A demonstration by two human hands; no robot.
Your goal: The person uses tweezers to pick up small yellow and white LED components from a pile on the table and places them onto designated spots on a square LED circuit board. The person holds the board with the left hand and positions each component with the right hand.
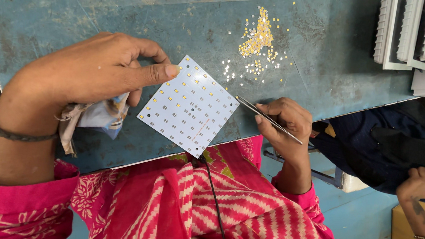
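Fingers (148, 75) of your left hand (91, 71) pin the white board (189, 105) near the table (55, 13) edge; it could slip off | right hand (284, 122) pinches tweezers (267, 118); a jolt scatters the loose chips (258, 38)

Electronics assembly workshop, worn workbench (81, 5), circuit board (189, 106), loose components (258, 38)
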